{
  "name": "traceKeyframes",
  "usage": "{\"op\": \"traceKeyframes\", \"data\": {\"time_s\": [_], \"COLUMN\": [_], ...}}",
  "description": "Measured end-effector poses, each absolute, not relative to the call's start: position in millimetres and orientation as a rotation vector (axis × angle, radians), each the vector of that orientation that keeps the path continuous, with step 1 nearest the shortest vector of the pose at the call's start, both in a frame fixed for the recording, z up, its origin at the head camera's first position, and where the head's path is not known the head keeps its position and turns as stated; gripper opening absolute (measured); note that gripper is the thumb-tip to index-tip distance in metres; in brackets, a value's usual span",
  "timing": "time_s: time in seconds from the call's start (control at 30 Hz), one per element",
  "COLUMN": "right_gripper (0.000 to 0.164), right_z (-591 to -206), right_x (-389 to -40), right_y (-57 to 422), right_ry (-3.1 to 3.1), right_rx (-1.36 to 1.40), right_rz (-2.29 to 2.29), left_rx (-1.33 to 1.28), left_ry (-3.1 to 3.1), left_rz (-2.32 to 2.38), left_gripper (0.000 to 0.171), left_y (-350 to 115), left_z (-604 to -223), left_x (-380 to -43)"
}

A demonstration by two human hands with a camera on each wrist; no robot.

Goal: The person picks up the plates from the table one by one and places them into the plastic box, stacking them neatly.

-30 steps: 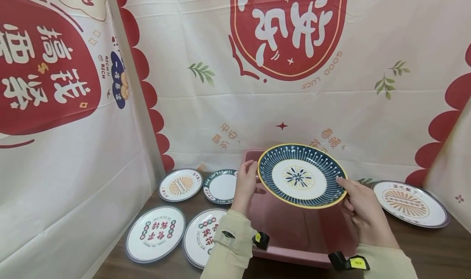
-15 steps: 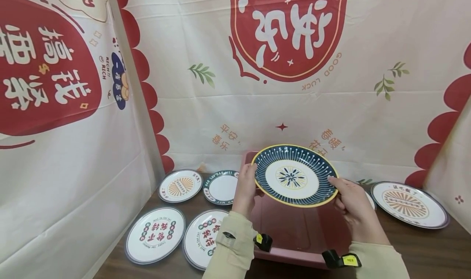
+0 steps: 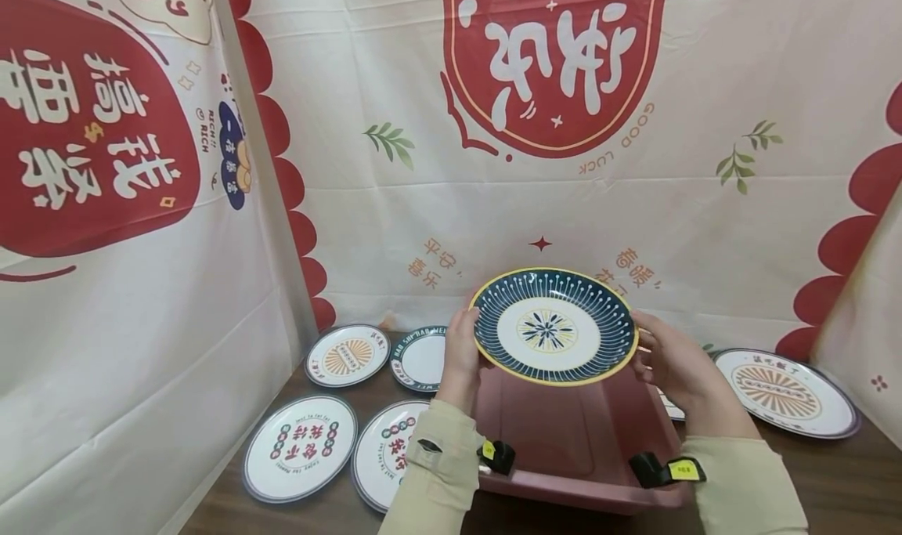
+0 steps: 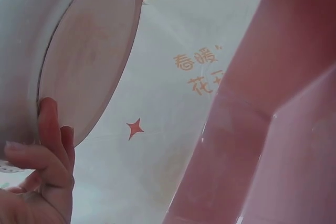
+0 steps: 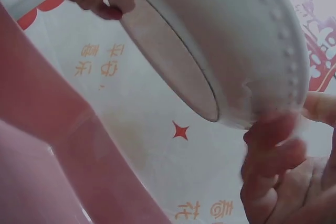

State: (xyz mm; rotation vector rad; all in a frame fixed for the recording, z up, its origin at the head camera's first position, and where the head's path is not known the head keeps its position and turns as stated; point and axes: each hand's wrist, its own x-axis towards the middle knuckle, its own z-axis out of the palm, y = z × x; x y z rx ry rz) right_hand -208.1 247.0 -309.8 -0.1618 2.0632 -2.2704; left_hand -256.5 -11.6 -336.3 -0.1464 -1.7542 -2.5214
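Observation:
A dark blue patterned plate with a yellow rim [image 3: 548,331] is held up over a pink plastic bin [image 3: 585,484], its face tilted toward me. My left hand [image 3: 461,355] grips the left edge; in the left wrist view its fingers [image 4: 50,127] reach under the pale underside [image 4: 92,51]. On the opposite edge my right hand [image 3: 669,363] pinches the rim, with curled fingers [image 5: 273,156] beneath and the thumb at the edge in the right wrist view. The bin's floor shows below the plate; its back part is hidden behind the plate.
On the dark wooden table, several white printed plates lie left of the bin, among them a red-lettered plate [image 3: 301,449] and a green-rimmed plate [image 3: 420,359]. Right of the bin lies an orange-sunburst plate [image 3: 785,394]. Printed cloth walls [image 3: 366,229] enclose the back and sides.
The blue plate has moved left and slightly up with both hands. The right hand has shifted its hold; its thumb, earlier over the plate's face, is now at the rim.

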Motion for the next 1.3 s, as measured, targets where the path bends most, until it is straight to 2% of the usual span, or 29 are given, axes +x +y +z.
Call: {"op": "traceKeyframes", "data": {"time_s": [0.53, 0.97, 1.03, 1.2, 1.3], "right_gripper": [0.018, 0.020, 0.025, 0.053, 0.058], "right_z": [-325, -342, -346, -354, -358], "right_x": [-234, -248, -252, -259, -262], "right_y": [243, 246, 246, 244, 243], "right_ry": [1.778, 1.872, 1.918, 2.056, 2.145], "right_rx": [-0.177, 0.107, 0.193, 0.404, 0.447], "right_rz": [-2.518, -2.563, -2.538, -2.409, -2.318], "left_rx": [-0.150, -0.081, -0.058, 0.036, 0.064], "left_ry": [-1.767, -1.906, -1.949, -2.063, -2.122], "left_rz": [-2.498, -2.430, -2.401, -2.335, -2.290], "left_gripper": [0.027, 0.032, 0.033, 0.034, 0.034], "left_y": [-9, -5, -3, -3, -3], "left_z": [-341, -349, -353, -362, -367], "left_x": [-264, -284, -289, -298, -301]}}
